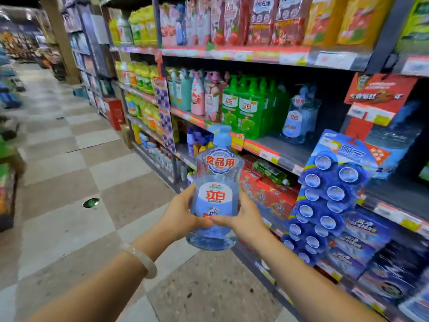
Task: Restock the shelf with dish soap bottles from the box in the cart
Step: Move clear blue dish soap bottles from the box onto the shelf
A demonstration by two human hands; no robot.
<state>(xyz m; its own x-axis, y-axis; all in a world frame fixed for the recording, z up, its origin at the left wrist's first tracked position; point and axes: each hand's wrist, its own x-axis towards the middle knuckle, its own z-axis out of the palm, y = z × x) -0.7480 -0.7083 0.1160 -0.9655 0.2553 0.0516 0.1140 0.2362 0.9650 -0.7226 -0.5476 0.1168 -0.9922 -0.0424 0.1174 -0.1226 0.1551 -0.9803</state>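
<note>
A clear blue dish soap bottle (214, 182) with a pump top and a white-and-red label stands upright in front of me. My left hand (180, 216) grips its lower left side. From the right, my right hand (243, 217) holds the same bottle, thumb across the label's bottom. On the middle shelf (285, 154) to the right stands a matching blue bottle (297, 117), with bare shelf space in front of it and green bottles (248, 108) beside it. The cart and box are out of view.
Shelving runs along the right side of the aisle, packed with detergent bottles and pouches. A hanging strip of blue toilet blocks (325, 198) juts out close to my right arm. Checkered floor (76, 163) stretches left. Goods stand at the far left edge.
</note>
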